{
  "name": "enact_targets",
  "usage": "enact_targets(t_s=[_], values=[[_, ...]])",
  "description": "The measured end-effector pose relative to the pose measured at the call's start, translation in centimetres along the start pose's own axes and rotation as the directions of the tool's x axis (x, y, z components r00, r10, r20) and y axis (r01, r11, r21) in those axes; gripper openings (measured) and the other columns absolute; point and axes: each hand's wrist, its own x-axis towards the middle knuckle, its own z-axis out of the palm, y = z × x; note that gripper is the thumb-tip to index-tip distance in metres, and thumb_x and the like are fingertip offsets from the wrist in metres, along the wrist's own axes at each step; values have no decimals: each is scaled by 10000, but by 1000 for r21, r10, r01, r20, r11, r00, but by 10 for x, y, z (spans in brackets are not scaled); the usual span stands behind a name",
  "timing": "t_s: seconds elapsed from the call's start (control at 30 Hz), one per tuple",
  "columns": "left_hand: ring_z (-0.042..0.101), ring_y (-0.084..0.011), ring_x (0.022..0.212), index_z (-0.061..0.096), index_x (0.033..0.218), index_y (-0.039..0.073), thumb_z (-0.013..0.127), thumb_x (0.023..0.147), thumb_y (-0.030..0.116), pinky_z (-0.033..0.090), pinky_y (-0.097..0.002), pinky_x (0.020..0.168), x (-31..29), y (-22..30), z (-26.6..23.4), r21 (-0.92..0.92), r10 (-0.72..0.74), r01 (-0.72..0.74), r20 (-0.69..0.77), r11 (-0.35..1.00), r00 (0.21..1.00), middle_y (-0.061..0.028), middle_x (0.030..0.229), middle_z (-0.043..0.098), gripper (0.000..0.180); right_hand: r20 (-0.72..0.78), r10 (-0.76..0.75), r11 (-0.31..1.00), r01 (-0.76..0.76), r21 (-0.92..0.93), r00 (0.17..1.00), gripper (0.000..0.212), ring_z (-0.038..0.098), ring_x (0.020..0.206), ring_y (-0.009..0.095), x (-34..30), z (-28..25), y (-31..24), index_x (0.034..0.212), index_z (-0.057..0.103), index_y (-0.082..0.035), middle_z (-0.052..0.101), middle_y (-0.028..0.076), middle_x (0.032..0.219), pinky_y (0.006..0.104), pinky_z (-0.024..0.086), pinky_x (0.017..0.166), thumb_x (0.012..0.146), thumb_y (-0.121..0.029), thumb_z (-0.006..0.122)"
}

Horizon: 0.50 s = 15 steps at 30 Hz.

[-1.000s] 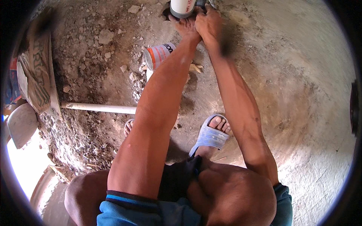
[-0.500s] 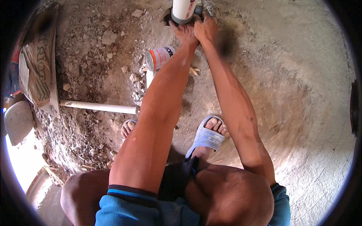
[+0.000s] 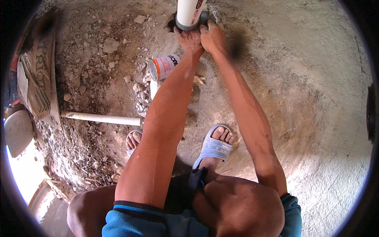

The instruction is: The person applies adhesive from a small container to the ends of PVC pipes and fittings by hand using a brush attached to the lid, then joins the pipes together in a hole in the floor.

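A white plastic pipe [image 3: 190, 12] rises from a hole in the ground at the top of the view, with a dark grey band [image 3: 186, 27] round its lower end. My left hand [image 3: 190, 40] is closed against the near side of that band, its thumb on the left. Part of its fingers is hidden at the pipe's foot. Right beside it, my right hand [image 3: 213, 38] bends its fingers down at the hole's right edge. A dark grey rounded piece [image 3: 204, 17] shows there behind the pipe. What the right fingertips hold, if anything, is hidden.
An orange and white can [image 3: 164, 67] lies tilted beside my left forearm, among stone chips. A thin white pipe [image 3: 102, 117] lies to the left, near a crumpled paper sack [image 3: 37, 83]. Rubble covers the left ground; a rough pale surface [image 3: 335, 118] spans the right.
The whole view has shifted slightly, so the pipe, can and sandals sit a little lower. Both hands stay at the pipe's foot with hardly any change.
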Motion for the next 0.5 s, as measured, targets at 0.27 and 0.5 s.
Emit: enact_targets(t_s=[0.27,0.5], values=[[478,-339,1356,688,1212,213,576,844,452,244,-692,1043,5,-13,-21,334,100,-141,138,932,985,-70,1407,597,454,521,-114,902,308,-304,846,564,633,1189,369,-66,-181,-14,1369,560,6,638,265,1273,479,486,990,1001,-421,541],[503,-326,1322,707,1180,160,594,836,393,268,-688,998,14,0,-3,-88,-49,68,198,994,979,-95,1341,638,430,656,51,800,363,-479,753,431,679,885,346,-73,-238,-14,1228,645,-31,695,206,950,488,502,823,1002,-386,549]])
